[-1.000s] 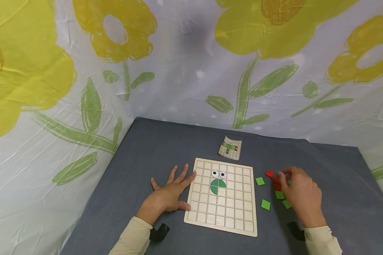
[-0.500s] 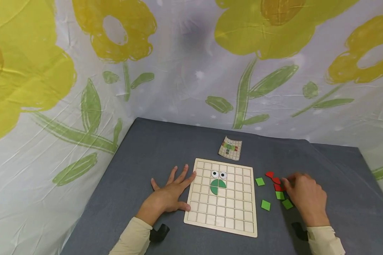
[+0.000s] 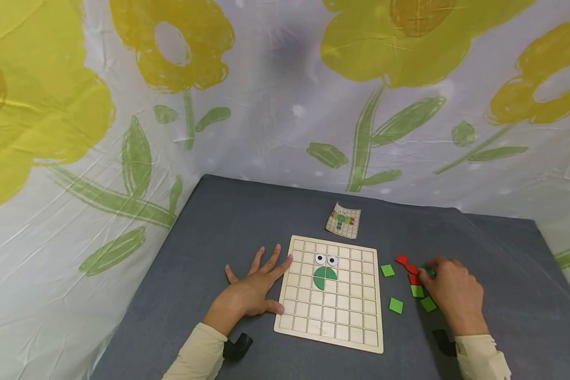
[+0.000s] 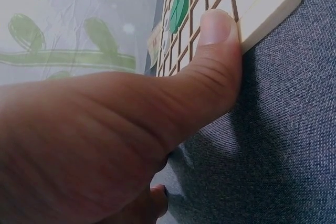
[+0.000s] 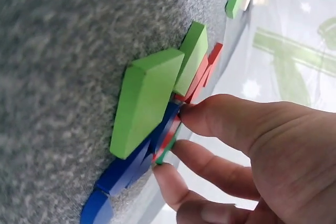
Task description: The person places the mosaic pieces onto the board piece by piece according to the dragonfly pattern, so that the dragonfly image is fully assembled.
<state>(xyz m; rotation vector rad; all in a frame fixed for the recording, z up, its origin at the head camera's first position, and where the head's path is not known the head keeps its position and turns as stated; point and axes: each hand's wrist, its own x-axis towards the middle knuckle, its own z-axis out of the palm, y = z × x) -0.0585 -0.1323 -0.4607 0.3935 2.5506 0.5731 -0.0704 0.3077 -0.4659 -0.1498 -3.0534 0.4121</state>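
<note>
A wooden grid board point(image 3: 356, 330) lies on the dark table, bearing two round eye pieces point(image 3: 325, 259) and several dark green quarter-circle pieces point(image 3: 320, 282). My left hand point(image 3: 249, 290) is spread beside it, its thumb resting on the board's left edge and a fingertip touching higher up; the left wrist view shows the thumb point(image 4: 218, 35) on the rim. To the right, my right hand point(image 3: 456, 293) pinches a dark green piece point(image 3: 429, 271), partly hidden by the fingers, among loose pieces. Below the fingertips in the right wrist view lie green squares point(image 5: 147, 100), red pieces point(image 5: 197, 82) and blue pieces point(image 5: 123, 174).
A small pattern card point(image 3: 343, 220) lies behind the board, one corner curled. Loose light green squares point(image 3: 396, 305) sit between board and right hand, beside red pieces point(image 3: 401, 259). A flower-printed cloth point(image 3: 275, 105) hangs behind the table point(image 3: 237, 211).
My right hand has shifted slightly right, then a little back, among the loose pieces, and a dark green piece now shows at its fingertips. The left hand and board stay still.
</note>
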